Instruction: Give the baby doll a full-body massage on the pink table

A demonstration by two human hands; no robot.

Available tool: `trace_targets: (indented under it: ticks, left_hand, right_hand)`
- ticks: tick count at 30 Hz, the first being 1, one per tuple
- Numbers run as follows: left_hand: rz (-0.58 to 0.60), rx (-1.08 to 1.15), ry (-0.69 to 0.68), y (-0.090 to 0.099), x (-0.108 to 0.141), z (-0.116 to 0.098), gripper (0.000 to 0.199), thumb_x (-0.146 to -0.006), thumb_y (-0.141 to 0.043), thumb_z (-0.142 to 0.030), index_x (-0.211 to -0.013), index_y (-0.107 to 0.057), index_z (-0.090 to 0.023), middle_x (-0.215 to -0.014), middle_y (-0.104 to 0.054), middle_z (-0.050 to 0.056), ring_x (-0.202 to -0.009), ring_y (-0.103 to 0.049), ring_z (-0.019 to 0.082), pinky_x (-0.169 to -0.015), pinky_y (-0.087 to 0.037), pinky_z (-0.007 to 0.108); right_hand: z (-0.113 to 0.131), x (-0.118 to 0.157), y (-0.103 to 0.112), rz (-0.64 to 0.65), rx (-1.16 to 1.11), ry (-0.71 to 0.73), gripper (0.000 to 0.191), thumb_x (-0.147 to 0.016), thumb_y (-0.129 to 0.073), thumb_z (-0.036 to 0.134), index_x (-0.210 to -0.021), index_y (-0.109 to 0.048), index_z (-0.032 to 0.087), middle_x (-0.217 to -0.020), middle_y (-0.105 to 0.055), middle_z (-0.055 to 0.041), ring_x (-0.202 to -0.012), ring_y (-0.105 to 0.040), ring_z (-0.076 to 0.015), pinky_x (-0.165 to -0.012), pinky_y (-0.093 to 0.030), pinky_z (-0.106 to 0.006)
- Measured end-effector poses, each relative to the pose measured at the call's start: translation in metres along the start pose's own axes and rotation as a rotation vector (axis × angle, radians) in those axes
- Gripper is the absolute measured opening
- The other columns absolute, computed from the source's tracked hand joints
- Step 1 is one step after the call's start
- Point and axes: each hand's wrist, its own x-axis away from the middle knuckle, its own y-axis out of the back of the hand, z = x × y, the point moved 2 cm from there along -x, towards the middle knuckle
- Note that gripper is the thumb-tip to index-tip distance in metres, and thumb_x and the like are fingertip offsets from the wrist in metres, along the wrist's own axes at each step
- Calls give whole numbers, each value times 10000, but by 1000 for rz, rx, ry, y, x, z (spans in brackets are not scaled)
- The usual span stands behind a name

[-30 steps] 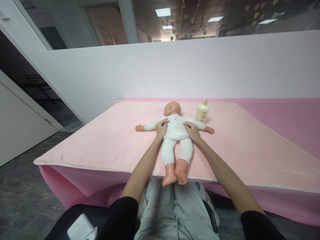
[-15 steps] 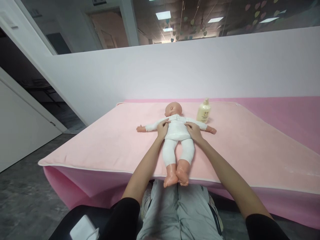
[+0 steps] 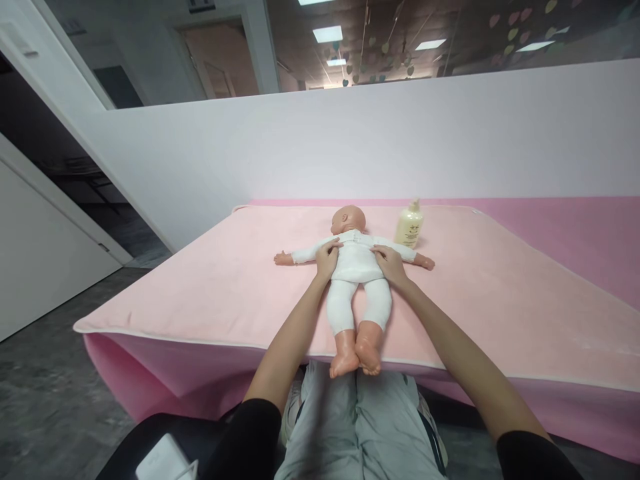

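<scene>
A baby doll (image 3: 357,263) in a white top and white leggings lies stretched out on a pink blanket (image 3: 240,280). Its bald head points away from me and is turned to the left; its arms are spread wide, and its bare feet reach the blanket's near edge. My left hand (image 3: 328,259) grips the left side of the doll's torso, just below the arm. On the opposite side, my right hand (image 3: 390,263) grips the torso, fingers resting on the white top. Both thumbs and the undersides of my hands are partly hidden.
A pale yellow pump bottle (image 3: 409,225) stands beyond the doll's right-hand arm. Behind the blanket runs a white low wall (image 3: 360,143) with glass above it. At lower left, a white device (image 3: 165,460) with a cord lies on a black surface.
Both hands stay on the doll's torso in nearly the same place. The whole view has shifted by a few pixels; the doll and bottle have not visibly moved on the blanket.
</scene>
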Motion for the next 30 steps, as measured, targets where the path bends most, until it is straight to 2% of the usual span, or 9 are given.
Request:
trace_targets:
  ticks: [9, 16, 20, 22, 25, 27, 30]
  left_hand:
    - [8, -15, -21, 0, -1, 4, 266, -780, -477, -87, -812, -727, -172, -1183, -700, 64, -1129, -640, 200, -1070, -445, 387]
    - [15, -31, -4, 1, 0, -1, 280, -776, -471, -84, -817, -731, -178, -1184, -699, 48, -1136, -633, 202, -1089, -428, 395]
    - [-40, -93, 37, 2, 9, -8, 292, -772, -462, -68, -821, -731, -168, -1179, -698, 65, -1143, -625, 221, -1097, -416, 401]
    - [-66, -127, 72, 4, 19, -14, 287, -780, -470, -71, -859, -730, -161, -1206, -682, 80, -1174, -605, 235, -1106, -403, 408]
    - [2, -152, 60, 12, 43, -24, 277, -823, -492, -123, -983, -717, -154, -1250, -656, 100, -1235, -563, 250, -1115, -389, 421]
    - [74, -153, 36, 24, 65, -33, 311, -862, -497, -194, -1111, -680, -153, -1266, -645, 109, -1234, -562, 250, -1105, -401, 422]
    - [172, -161, 71, 54, 106, -44, 377, -881, -508, -280, -1227, -622, -180, -1269, -644, 103, -1170, -603, 244, -1061, -447, 410]
  right_hand:
    - [1, 1, 1, -1, -11, -7, 295, -797, -465, 134, -921, -732, 157, -1133, -675, -79, -1113, -610, -210, -1070, -421, -410]
    - [0, 1, 1, -10, -31, -4, 277, -788, -476, 150, -886, -734, 177, -1094, -687, -66, -1080, -618, -205, -1062, -427, -416]
    - [2, 0, 2, -13, -31, -13, 279, -786, -474, 155, -886, -734, 168, -1090, -687, -73, -1083, -615, -214, -1062, -422, -424]
    - [3, 0, 3, -6, -33, -22, 289, -783, -467, 154, -896, -733, 154, -1100, -683, -84, -1095, -611, -217, -1071, -413, -425]
    - [1, 3, 4, -3, -55, -38, 299, -778, -462, 174, -908, -728, 137, -1116, -676, -103, -1100, -607, -223, -1085, -400, -431]
    - [-1, 7, 5, -33, -79, -48, 309, -777, -454, 209, -913, -720, 133, -1118, -674, -112, -1096, -605, -230, -1087, -397, -447]
    - [2, 21, 10, -102, -77, -51, 345, -776, -427, 265, -925, -706, 129, -1118, -669, -127, -1117, -593, -249, -1086, -395, -477]
